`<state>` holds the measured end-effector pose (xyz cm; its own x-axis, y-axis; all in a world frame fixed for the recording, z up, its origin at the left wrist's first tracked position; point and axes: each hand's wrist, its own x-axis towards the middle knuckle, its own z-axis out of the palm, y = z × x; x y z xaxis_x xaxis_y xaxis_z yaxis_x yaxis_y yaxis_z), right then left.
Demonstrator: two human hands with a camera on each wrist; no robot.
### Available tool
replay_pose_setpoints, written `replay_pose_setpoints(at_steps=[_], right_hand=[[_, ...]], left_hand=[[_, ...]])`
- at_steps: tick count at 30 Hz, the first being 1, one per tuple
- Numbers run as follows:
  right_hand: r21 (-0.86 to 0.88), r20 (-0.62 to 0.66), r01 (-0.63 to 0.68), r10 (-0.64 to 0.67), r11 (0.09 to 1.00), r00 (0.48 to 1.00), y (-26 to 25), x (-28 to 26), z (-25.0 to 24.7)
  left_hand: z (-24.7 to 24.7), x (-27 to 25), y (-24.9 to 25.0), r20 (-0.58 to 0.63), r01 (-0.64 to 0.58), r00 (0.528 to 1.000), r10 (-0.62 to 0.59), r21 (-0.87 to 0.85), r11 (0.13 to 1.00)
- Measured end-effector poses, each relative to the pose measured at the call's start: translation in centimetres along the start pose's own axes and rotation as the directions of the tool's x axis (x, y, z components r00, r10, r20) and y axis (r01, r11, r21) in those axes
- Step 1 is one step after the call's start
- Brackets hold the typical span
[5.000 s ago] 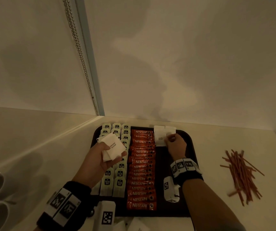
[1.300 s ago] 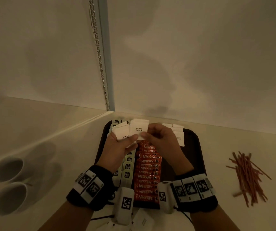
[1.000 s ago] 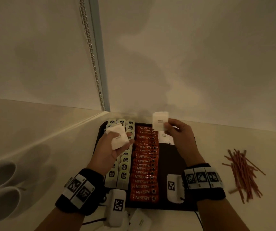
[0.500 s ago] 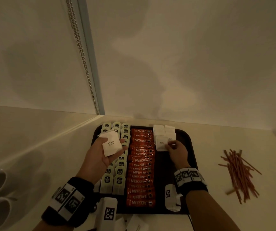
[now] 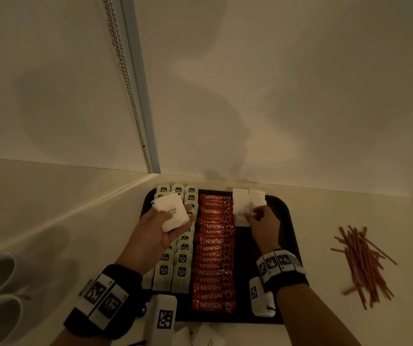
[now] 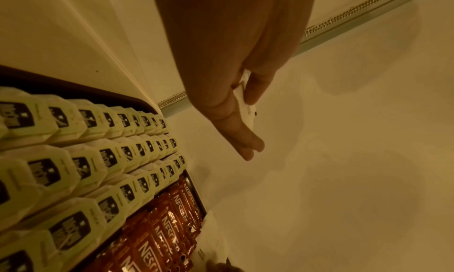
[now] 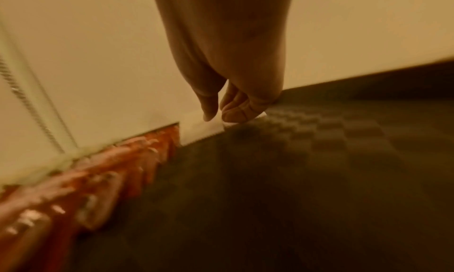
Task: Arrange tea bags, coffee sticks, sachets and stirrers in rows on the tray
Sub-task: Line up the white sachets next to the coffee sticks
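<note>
Near the tray's (image 5: 290,221) far edge, right hand (image 5: 263,224) pinched a placed sugar sachet (image 5: 241,218); left hand (image 5: 159,231) gripped a sachet stack (image 5: 171,213).

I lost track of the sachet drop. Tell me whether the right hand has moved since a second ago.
Yes. The right hand has come down from above the tray's far edge onto the white sachet rows, nearer the coffee sticks.
</note>
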<state>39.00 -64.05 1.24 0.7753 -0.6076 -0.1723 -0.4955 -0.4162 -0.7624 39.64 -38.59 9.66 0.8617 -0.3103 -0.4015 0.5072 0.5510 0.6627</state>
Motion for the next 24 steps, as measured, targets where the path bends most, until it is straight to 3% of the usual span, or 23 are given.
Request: replay_pose_setpoints(at_steps=[3,5,7,10,15,18,21,24], right_hand=[[0.153,0.160,0.199,-0.223,0.968,0.962,-4.3,-2.4,-0.4],[0.290,0.365,0.236,-0.335,0.928,0.869,-7.2,-4.7,-0.6],[0.390,0.462,0.246,-0.420,0.887,0.781,-9.0,-6.5,-0.5],[0.462,0.452,0.267,-0.484,0.846,0.750,-10.2,-7.7,-0.2],[0.505,0.420,0.219,-0.459,0.835,0.783,-11.1,-7.6,-0.9],[0.454,0.346,0.308,-0.484,0.836,0.804,-12.1,-7.1,-1.8],[0.395,0.325,0.433,-0.564,0.810,0.759,-13.1,-6.9,-2.5],[0.410,0.398,0.444,-0.595,0.796,0.699,-13.8,-7.1,-2.7]], left_hand=[[0.2,0.0,0.0,0.023,-0.051,0.999,0.049,0.101,0.994],[0.6,0.0,-0.1,0.014,-0.090,0.996,0.089,0.189,0.978],[1.0,0.0,-0.1,-0.003,-0.135,0.990,0.141,0.271,0.953],[1.3,-0.1,-0.1,-0.015,-0.173,0.982,0.188,0.327,0.929],[1.1,-0.2,0.4,-0.017,-0.165,0.984,0.179,0.316,0.934],[0.9,-0.4,0.5,0.013,-0.168,0.985,0.172,0.306,0.937],[0.9,-0.6,0.5,0.031,-0.152,0.988,0.150,0.312,0.938],[1.2,-0.7,0.3,0.072,-0.133,0.991,0.114,0.372,0.919]])
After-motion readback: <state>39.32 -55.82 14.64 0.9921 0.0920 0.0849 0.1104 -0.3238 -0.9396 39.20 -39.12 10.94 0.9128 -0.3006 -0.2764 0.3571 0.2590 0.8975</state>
